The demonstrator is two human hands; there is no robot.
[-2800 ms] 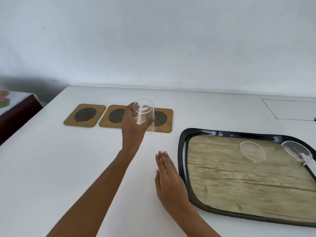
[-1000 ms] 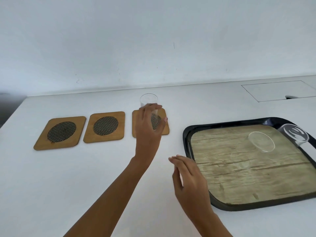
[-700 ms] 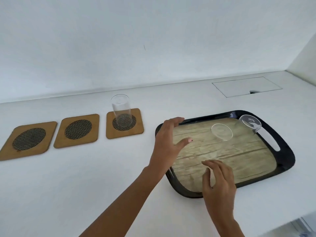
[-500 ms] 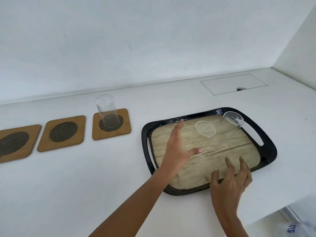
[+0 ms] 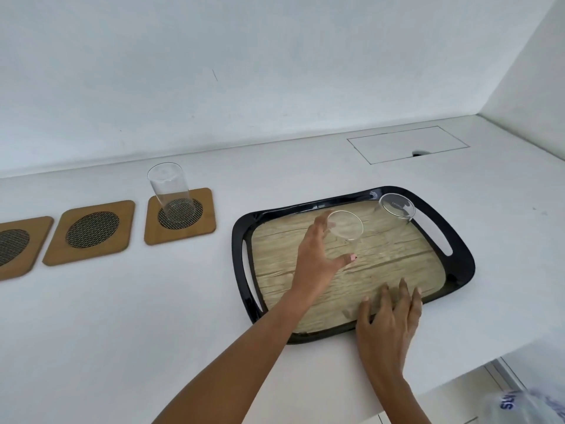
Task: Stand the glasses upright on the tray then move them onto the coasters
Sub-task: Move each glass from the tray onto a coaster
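One clear glass [image 5: 172,191] stands upright on the rightmost of three wooden coasters [image 5: 201,231]. The middle coaster [image 5: 90,232] and the left coaster [image 5: 15,246] are bare. Two more clear glasses stand upright on the black tray [image 5: 458,270] with a wood-pattern floor: one [image 5: 347,226] near its middle back, one [image 5: 397,206] in the back right corner. My left hand [image 5: 318,258] reaches over the tray with fingers spread, its fingertips just beside the middle glass and not closed on it. My right hand [image 5: 388,319] rests open, fingers apart, on the tray's near rim.
The white counter meets a white wall behind and another on the right. A flush rectangular hatch [image 5: 406,143] sits in the counter behind the tray. The counter's front edge runs just below my right hand; a plastic bag [image 5: 529,405] shows under it.
My left hand set the glass on the rightmost coaster, let go, and moved right over the tray to the middle glass. My right hand moved to the tray's near rim. The view swung right.
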